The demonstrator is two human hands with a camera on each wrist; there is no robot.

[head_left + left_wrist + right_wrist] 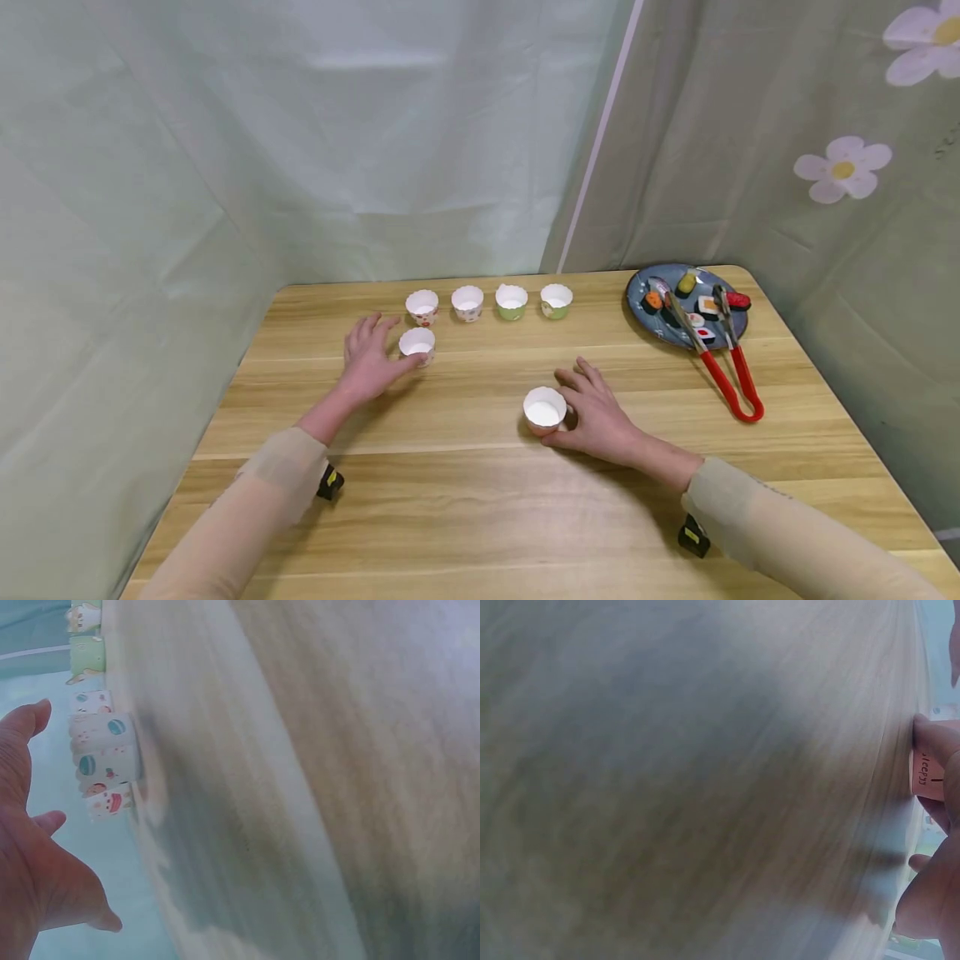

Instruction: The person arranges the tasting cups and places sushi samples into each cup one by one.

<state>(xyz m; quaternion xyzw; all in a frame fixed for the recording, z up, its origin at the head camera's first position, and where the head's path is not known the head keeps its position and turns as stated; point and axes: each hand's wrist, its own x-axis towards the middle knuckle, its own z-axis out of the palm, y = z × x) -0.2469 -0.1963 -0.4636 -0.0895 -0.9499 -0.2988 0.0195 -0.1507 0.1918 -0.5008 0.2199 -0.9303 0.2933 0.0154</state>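
Observation:
My left hand point(375, 354) lies open on the wooden table point(480, 517), fingers spread, its thumb beside a white paper cup point(417, 343). In the left wrist view the open left hand point(30, 847) sits a little apart from that patterned cup point(105, 750). My right hand point(579, 413) curls round another white paper cup point(544, 410) near the table's middle. The right wrist view shows fingers point(936, 739) pressed on that cup's pink side point(927, 774). Both cups stand upright and look empty.
Several more paper cups point(489, 302) stand in a row at the back of the table. At the back right, a blue plate point(637, 298) holds toy sushi pieces, and red-handled tongs point(723, 367) rest across it. Curtains close off the back and sides.

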